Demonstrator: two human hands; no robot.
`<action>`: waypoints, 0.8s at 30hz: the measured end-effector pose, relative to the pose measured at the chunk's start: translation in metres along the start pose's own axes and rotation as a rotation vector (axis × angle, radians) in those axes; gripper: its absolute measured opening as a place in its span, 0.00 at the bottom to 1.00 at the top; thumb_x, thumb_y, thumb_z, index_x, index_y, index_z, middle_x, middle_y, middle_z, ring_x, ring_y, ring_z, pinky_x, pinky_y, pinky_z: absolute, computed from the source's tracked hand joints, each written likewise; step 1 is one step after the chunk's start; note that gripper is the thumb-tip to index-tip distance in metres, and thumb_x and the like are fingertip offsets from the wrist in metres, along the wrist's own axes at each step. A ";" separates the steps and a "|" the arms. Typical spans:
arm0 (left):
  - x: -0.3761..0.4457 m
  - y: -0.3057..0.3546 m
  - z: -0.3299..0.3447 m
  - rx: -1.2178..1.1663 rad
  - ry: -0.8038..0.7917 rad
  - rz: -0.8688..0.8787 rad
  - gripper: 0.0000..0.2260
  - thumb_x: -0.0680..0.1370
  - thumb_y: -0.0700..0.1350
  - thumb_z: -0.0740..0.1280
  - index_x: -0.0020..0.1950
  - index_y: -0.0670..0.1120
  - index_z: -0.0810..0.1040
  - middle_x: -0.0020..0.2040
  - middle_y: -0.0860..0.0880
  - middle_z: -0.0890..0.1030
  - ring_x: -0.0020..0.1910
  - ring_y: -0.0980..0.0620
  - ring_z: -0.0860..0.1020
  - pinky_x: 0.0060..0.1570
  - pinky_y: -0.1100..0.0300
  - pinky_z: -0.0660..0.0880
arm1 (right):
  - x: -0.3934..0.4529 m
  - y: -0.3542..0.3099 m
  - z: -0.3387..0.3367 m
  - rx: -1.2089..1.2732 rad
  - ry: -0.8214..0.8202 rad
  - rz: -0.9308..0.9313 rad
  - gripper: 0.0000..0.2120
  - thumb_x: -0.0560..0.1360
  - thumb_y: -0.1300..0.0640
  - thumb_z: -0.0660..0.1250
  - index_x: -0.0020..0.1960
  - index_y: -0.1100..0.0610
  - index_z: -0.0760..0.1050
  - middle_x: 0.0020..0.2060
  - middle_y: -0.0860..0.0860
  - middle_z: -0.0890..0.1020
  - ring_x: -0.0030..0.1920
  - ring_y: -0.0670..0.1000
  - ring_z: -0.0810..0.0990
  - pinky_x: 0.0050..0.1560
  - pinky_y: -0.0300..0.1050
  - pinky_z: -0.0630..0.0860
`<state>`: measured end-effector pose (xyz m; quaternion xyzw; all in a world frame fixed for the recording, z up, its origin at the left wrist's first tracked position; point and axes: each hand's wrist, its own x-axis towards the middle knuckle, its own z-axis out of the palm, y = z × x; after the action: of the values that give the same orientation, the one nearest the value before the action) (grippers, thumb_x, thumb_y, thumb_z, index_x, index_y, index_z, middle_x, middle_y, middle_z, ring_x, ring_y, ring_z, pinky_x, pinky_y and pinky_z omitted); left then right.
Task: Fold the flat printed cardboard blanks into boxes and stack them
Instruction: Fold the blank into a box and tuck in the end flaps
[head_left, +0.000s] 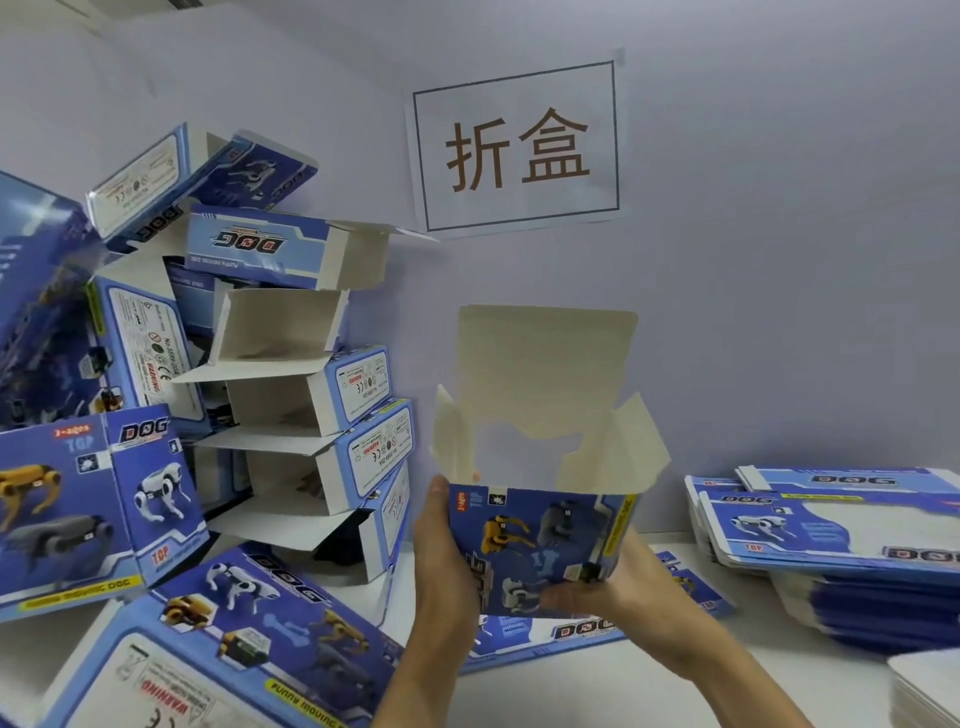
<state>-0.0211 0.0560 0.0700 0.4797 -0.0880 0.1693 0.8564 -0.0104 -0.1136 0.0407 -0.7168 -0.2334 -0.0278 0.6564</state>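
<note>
At centre frame, the left hand (441, 556) and right hand (613, 587) are gripping a half-formed blue box (540, 545), fingers curled around its sides, its white top flaps standing open. Folded boxes (322, 415) printed "DOG" and "WARNING" are leaning stacked at left. Flat blanks (831, 525) are lying piled at right. A wall sign (519, 148) is reading "折盒".
</note>
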 end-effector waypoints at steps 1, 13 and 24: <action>-0.002 0.002 0.001 0.055 -0.055 0.009 0.25 0.84 0.53 0.52 0.39 0.50 0.86 0.34 0.49 0.85 0.31 0.53 0.84 0.27 0.63 0.78 | 0.000 -0.001 -0.003 0.027 0.032 -0.005 0.43 0.60 0.54 0.85 0.69 0.45 0.67 0.59 0.48 0.83 0.57 0.51 0.84 0.49 0.43 0.82; 0.007 0.085 -0.005 0.788 -0.571 0.020 0.29 0.66 0.62 0.75 0.64 0.67 0.70 0.64 0.55 0.75 0.56 0.61 0.79 0.50 0.60 0.81 | 0.001 -0.020 -0.010 0.571 0.031 0.008 0.30 0.67 0.62 0.75 0.68 0.59 0.71 0.58 0.60 0.83 0.56 0.63 0.83 0.48 0.55 0.83; 0.089 0.239 0.061 0.457 -0.125 0.295 0.25 0.68 0.66 0.71 0.54 0.48 0.82 0.49 0.47 0.85 0.45 0.47 0.84 0.35 0.56 0.81 | 0.006 -0.029 -0.001 0.570 0.102 0.110 0.28 0.68 0.46 0.65 0.68 0.38 0.71 0.63 0.49 0.80 0.57 0.62 0.82 0.47 0.60 0.78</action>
<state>-0.0270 0.1375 0.3191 0.6521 -0.1689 0.2776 0.6850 -0.0153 -0.1116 0.0697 -0.5128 -0.1592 0.0384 0.8428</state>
